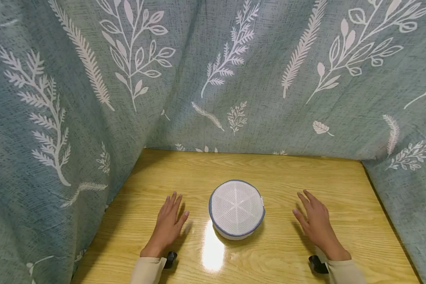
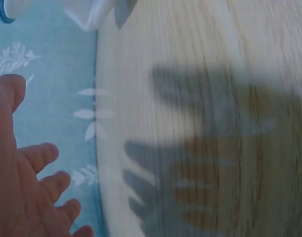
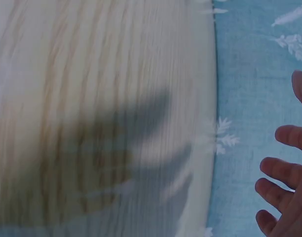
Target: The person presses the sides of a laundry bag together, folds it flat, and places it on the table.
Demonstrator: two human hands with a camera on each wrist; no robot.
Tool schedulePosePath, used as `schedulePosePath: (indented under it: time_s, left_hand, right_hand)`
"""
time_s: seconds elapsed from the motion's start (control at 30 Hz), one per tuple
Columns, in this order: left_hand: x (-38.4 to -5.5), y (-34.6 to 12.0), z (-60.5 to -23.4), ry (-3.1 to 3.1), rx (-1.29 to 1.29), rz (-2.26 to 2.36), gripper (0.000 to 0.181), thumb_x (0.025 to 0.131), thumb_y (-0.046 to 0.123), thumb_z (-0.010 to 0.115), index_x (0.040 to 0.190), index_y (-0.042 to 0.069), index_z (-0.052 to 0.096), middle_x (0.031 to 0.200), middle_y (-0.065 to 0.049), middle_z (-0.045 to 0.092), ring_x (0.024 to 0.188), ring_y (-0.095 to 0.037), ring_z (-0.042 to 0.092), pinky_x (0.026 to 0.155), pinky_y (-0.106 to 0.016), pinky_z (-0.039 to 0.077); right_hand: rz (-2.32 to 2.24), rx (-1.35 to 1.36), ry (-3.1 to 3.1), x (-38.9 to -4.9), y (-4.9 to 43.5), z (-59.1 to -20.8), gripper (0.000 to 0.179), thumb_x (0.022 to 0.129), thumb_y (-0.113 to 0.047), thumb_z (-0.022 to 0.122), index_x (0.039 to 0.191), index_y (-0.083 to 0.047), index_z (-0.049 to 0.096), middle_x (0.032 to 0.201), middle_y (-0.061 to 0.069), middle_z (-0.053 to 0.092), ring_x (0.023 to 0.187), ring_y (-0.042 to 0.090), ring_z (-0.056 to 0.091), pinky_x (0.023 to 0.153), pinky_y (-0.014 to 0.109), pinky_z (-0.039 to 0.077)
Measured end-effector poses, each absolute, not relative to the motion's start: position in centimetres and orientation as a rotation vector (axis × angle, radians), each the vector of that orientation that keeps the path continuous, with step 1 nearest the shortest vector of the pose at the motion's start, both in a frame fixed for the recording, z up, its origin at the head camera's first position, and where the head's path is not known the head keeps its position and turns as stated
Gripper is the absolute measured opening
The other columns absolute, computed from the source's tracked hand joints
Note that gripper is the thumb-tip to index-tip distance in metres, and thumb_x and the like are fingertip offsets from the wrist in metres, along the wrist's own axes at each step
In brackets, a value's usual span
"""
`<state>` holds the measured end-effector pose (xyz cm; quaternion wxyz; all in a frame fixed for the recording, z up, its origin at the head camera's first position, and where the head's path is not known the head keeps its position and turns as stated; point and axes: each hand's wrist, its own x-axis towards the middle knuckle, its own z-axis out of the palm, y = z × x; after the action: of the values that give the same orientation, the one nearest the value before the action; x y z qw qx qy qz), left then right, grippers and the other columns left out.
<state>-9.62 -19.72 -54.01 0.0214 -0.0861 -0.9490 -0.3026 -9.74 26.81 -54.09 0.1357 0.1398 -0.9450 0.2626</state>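
A round white mesh laundry bag (image 1: 236, 207) with blue piping and a small white tag stands on the table, between the two hands. Left of it, my left hand (image 1: 168, 225) hovers over the wood with fingers spread, holding nothing. My right hand (image 1: 316, 223) is on the other side, fingers apart and likewise holding nothing. Neither hand touches the bag. In the left wrist view, the left hand (image 2: 27, 182) shows at the left edge, and part of the white bag (image 2: 89, 12) at the top. The right wrist view has the right hand (image 3: 284, 182) at its right edge.
The wooden table (image 1: 269, 169) has a bright glare patch in front of the bag. A blue-green curtain (image 1: 255, 114) with white leaf patterns hangs behind and on both sides. Black wrist devices show under the left sleeve (image 1: 147, 270) and the right sleeve (image 1: 344, 272).
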Motion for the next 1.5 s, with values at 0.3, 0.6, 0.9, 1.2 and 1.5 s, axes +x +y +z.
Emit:
schedulePosePath:
  time_s: [0.3, 0.6, 0.9, 1.2, 1.5]
  left_hand:
    - [-9.5, -18.7, -53.7, -2.912, -0.302, -1.006, 0.062, 0.097, 0.035, 0.048, 0.148, 0.009, 0.025, 0.154, -0.010, 0.014, 0.140, -0.030, 0.003, 0.108, -0.058, 0.008]
    - [-9.4, -17.6, -53.4, -2.875, -0.322, -1.050, 0.060, 0.097, 0.037, 0.047, 0.148, 0.011, 0.026, 0.153, -0.008, 0.016, 0.139, -0.032, 0.009, 0.107, -0.059, 0.010]
    - [-9.4, -16.4, -53.3, -2.809, -0.347, -1.107, 0.056, 0.096, 0.034, 0.049, 0.145, 0.012, 0.033, 0.150, -0.008, 0.025, 0.136, -0.033, 0.020, 0.104, -0.060, 0.017]
    - [-9.3, -15.3, -52.7, -2.737, -0.412, -1.207, 0.052, 0.097, 0.033, 0.049, 0.143, 0.011, 0.037, 0.145, -0.008, 0.035, 0.132, -0.025, 0.028, 0.104, -0.053, 0.028]
    - [-9.1, -14.0, -52.3, -2.694, -0.348, -1.490, 0.046, 0.097, 0.030, 0.049, 0.141, 0.017, 0.040, 0.138, -0.004, 0.040, 0.122, -0.027, 0.039, 0.095, -0.050, 0.040]
  right_hand:
    - [0.780, 0.457, -2.696, -10.0, 25.0, -53.9, 0.056, 0.091, -0.022, 0.061, 0.139, -0.001, 0.040, 0.139, 0.025, 0.035, 0.121, 0.046, 0.034, 0.092, 0.066, 0.025]
    - [0.846, 0.460, -2.681, -10.1, 23.3, -53.6, 0.055, 0.091, -0.022, 0.061, 0.140, -0.004, 0.040, 0.139, 0.022, 0.037, 0.122, 0.044, 0.035, 0.093, 0.065, 0.024]
    - [0.936, 0.490, -2.657, -10.0, 21.6, -53.1, 0.051, 0.093, -0.022, 0.059, 0.139, -0.007, 0.042, 0.136, 0.016, 0.042, 0.123, 0.037, 0.038, 0.094, 0.063, 0.027]
    - [1.093, 0.481, -2.665, -9.8, 20.4, -52.4, 0.048, 0.096, -0.025, 0.052, 0.140, -0.012, 0.040, 0.135, 0.009, 0.044, 0.120, 0.029, 0.043, 0.093, 0.051, 0.038]
    - [1.315, 0.435, -2.621, -9.4, 18.8, -51.8, 0.043, 0.097, -0.024, 0.050, 0.139, -0.016, 0.041, 0.128, 0.008, 0.049, 0.104, 0.021, 0.053, 0.082, 0.043, 0.048]
